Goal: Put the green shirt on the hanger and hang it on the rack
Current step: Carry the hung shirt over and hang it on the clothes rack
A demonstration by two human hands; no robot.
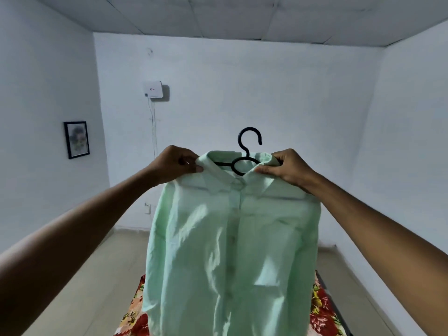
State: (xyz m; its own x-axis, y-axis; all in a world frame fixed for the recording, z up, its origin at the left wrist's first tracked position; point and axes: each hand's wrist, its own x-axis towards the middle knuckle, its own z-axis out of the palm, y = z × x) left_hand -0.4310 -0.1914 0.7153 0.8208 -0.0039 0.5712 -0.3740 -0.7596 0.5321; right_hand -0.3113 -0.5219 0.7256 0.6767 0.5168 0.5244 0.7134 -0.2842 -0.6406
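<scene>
Shirt (pixel 232 243), green, on black hanger (pixel 247 151) | left hand (pixel 178 164) pinches collar's left end | right hand (pixel 288 167) pinches right end

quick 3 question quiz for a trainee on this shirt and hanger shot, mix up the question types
1. True or false: the green shirt already has the black hanger inside its collar.
2. Multiple choice: what is the left hand doing? A) hanging open at the side B) pinching the shirt's collar C) gripping the hanger's hook
3. Fill in: below the shirt lies a cloth with a ____ print.

Key
1. True. The hook stands up out of the collar.
2. B. The right hand pinches the collar's other side.
3. Floral. No rack is in view.
</scene>
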